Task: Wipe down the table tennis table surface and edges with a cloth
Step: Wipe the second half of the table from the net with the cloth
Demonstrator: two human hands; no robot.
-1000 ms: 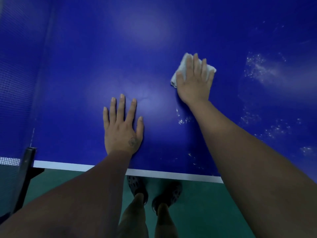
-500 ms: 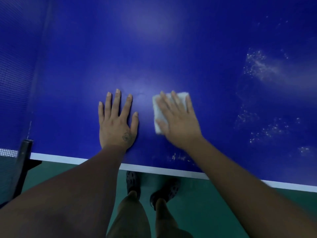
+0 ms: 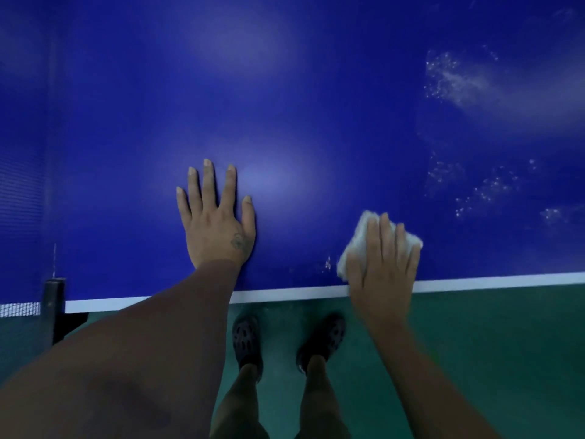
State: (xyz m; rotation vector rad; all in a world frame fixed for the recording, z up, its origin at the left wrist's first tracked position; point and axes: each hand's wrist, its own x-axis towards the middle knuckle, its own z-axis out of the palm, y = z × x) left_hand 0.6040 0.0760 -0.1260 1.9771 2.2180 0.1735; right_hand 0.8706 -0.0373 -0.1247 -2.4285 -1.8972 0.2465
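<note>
The blue table tennis table (image 3: pixel 316 106) fills the upper view, with its white edge line (image 3: pixel 285 293) running along the near side. My right hand (image 3: pixel 383 264) presses a folded white cloth (image 3: pixel 361 231) flat onto the surface right at the near edge, fingers straight. Most of the cloth is hidden under the palm. My left hand (image 3: pixel 218 220) rests flat on the table with fingers spread, to the left of the cloth.
The net (image 3: pixel 19 185) and its dark post clamp (image 3: pixel 53 299) stand at the far left. Pale dusty speckles (image 3: pixel 449 74) mark the table's right part, and a few sit just left of the cloth. Green floor (image 3: pixel 490 343) and my dark shoes lie below.
My right hand has swept the cloth from the far middle of the table toward me and then rightward to the near edge. The left hand stays planted.
</note>
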